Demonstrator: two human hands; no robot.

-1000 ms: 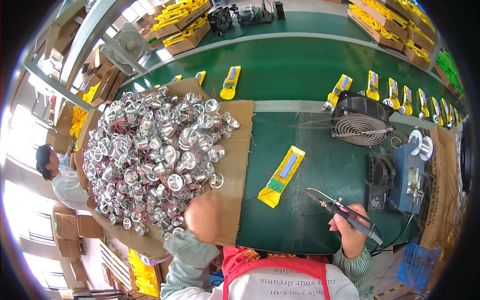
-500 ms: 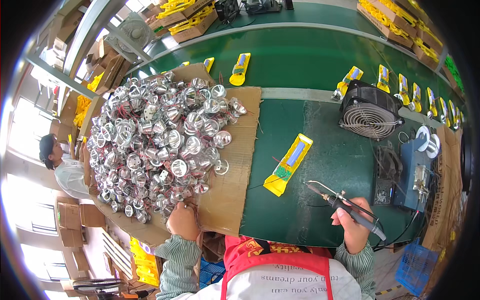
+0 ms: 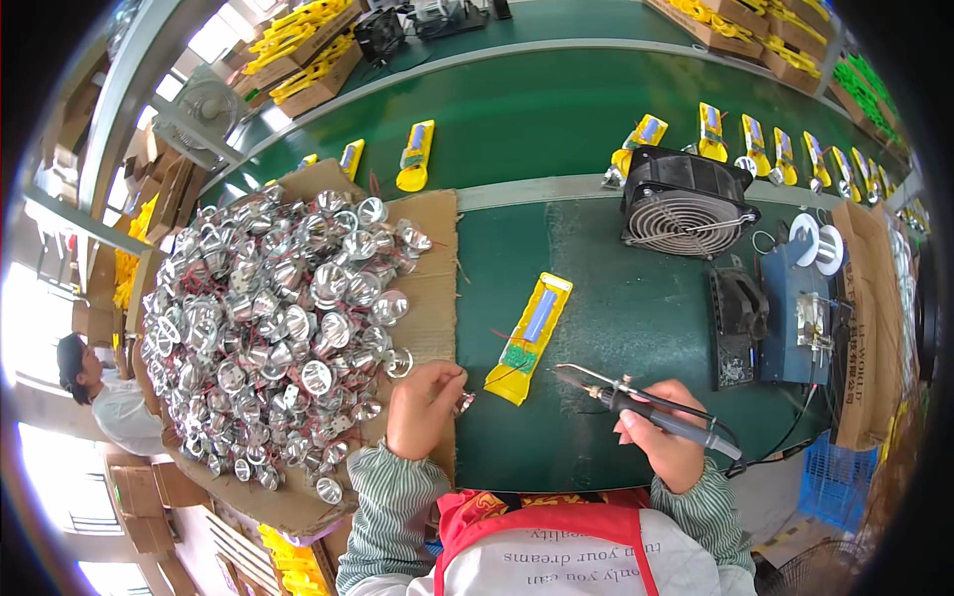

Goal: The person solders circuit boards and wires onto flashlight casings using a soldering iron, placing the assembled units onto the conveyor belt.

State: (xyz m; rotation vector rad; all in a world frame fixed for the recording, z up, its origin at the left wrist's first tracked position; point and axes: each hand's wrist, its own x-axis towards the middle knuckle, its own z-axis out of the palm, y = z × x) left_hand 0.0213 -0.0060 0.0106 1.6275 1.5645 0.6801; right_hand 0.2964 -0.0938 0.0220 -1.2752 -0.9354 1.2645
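My left hand (image 3: 422,407) is closed at the cardboard's right edge, its fingertips pinching a small silvery lamp reflector (image 3: 464,401), mostly hidden by the fingers. My right hand (image 3: 668,434) grips a soldering iron (image 3: 661,419) with a dark handle and a thin metal tube alongside. Its tip points left, toward a yellow plastic housing (image 3: 505,381) lying tilted on the green mat. Inside the housing are a blue cylindrical battery (image 3: 540,316) and a green circuit board (image 3: 518,358) with thin wires. A heap of silvery lamp reflectors (image 3: 268,318) with red wires covers the cardboard (image 3: 429,298) at left.
A black fan (image 3: 688,207) stands beyond the iron. Solder spools (image 3: 817,245) and a blue soldering unit (image 3: 792,328) are at right. Several yellow housings (image 3: 712,132) line the far green belt (image 3: 527,109). Another person (image 3: 114,402) is at far left.
My left hand has moved right from the heap toward the yellow housing, now with a reflector in its fingertips. The right hand still holds the iron. The whole view has shifted.
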